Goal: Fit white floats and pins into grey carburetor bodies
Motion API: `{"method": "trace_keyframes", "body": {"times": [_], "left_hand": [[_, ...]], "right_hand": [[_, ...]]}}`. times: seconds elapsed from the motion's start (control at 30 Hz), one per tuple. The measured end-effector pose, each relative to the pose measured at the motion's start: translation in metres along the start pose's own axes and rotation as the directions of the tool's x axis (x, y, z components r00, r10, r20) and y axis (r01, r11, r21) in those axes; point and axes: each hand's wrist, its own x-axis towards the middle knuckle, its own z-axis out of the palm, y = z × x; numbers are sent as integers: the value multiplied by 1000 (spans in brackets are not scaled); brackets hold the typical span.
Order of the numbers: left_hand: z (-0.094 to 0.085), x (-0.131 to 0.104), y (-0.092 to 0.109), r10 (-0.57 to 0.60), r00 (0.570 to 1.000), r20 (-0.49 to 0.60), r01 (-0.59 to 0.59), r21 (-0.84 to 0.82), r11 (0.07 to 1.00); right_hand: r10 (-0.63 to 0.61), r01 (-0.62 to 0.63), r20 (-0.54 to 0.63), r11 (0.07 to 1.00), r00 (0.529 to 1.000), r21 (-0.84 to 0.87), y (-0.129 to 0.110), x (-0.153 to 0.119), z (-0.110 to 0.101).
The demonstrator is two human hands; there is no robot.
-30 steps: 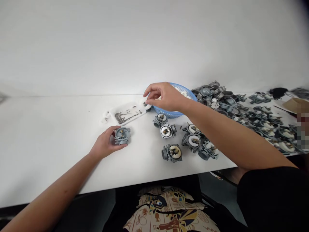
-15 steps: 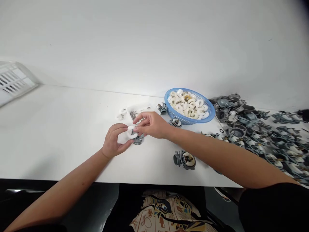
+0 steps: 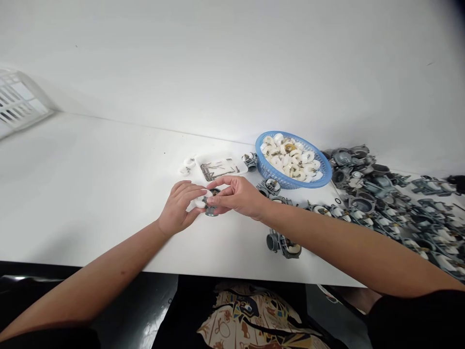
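Between the fingers and thumb of my left hand is a white ring-shaped part. It lies against a small grey metal body. My right hand meets it from the right, thumb and fingers pinched at the metal body, whose upper part they partly cover. Just behind the hands stands a white tray with thin metal pins. Two loose white parts lie left of the tray.
A blue basket full of white rings stands behind my right hand. Grey metal bodies are heaped at the right, and one lies near my right forearm. A white slatted crate is at the far left.
The white ring has turned and sits closer against the metal body between my hands. More of the tray shows behind them. The whole view has shifted slightly.
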Motion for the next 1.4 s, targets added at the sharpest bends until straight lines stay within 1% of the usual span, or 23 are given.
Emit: {"method": "trace_keyframes", "body": {"times": [0.07, 0.1, 0.13, 0.17, 0.2, 0.23, 0.27, 0.3, 0.33, 0.37, 0.4, 0.47, 0.6, 0.7, 0.77, 0.87, 0.93, 1.0, 1.07, 1.13, 1.2, 1.3, 1.4], "left_hand": [[0, -3, -4, -23, 1000, 0, 23, -39, 999], [0, -4, -5, -39, 999, -4, 39, -73, 997], [1, -6, -6, -59, 998, -5, 58, -111, 992], [1, -7, -7, -82, 997, -5, 81, -149, 986], [2, -9, -7, -105, 994, -4, 102, -186, 977], [2, -10, -7, -125, 992, -1, 121, -220, 968], [3, -11, -6, -143, 990, 3, 139, -247, 959], [3, -12, -5, -159, 987, 7, 155, -264, 952], [3, -12, -4, -174, 985, 12, 170, -277, 946], [3, -12, -3, -186, 982, 13, 182, -293, 939], [3, -11, -1, -194, 981, 17, 190, -316, 930], [3, -10, 2, -200, 979, 42, 200, -389, 899], [3, -5, 8, -209, 969, 129, 246, -521, 817], [2, -3, 10, -220, 958, 185, 287, -568, 771], [0, -3, 9, -251, 950, 189, 313, -547, 776], [-3, 0, 7, -336, 923, 185, 384, -440, 811], [-6, 3, 6, -359, 902, 241, 427, -370, 825], [-7, 6, 6, -345, 886, 310, 434, -295, 851], [-7, 8, 6, -328, 872, 364, 422, -220, 879], [-4, 7, 6, -310, 854, 418, 410, -175, 895], [-1, 5, 5, -284, 841, 461, 395, -163, 904], [3, 0, 1, -253, 851, 460, 365, -173, 915], [4, -1, -1, -266, 856, 442, 372, -172, 912]], "right_hand": [[49, -46, 22, 992, 999, -118, -3, 0, -3], [55, -44, 46, 973, 997, -226, -7, -2, -6], [28, -4, 61, 933, 998, -361, -11, -4, -8], [-43, 73, 71, 858, 997, -508, -15, -6, -11], [-149, 171, 89, 744, 985, -645, -18, -8, -13], [-269, 267, 124, 602, 955, -752, -21, -10, -15], [-375, 344, 174, 455, 911, -821, -23, -11, -16], [-446, 401, 236, 323, 864, -858, -23, -10, -17], [-478, 443, 301, 219, 825, -869, -23, -9, -18], [-483, 480, 359, 150, 798, -864, -21, -6, -19], [-479, 509, 403, 112, 780, -853, -18, -3, -19], [-466, 554, 453, 100, 760, -827, -10, 4, -21], [-475, 623, 493, 160, 729, -766, 3, 12, -22], [-476, 636, 491, 209, 730, -743, 4, 11, -22], [-473, 621, 477, 211, 741, -755, 1, 9, -24], [-493, 565, 438, 138, 752, -814, -6, 7, -34], [-501, 523, 426, 65, 753, -850, -8, 8, -41], [-484, 501, 438, 0, 757, -866, -8, 10, -47], [-447, 508, 473, -48, 759, -860, -5, 13, -50], [-407, 531, 509, -66, 759, -845, -2, 16, -50], [-387, 544, 530, -82, 755, -835, 0, 17, -48], [-379, 541, 544, -125, 748, -831, 0, 18, -44], [-376, 547, 558, -147, 740, -824, -2, 17, -43]]}}
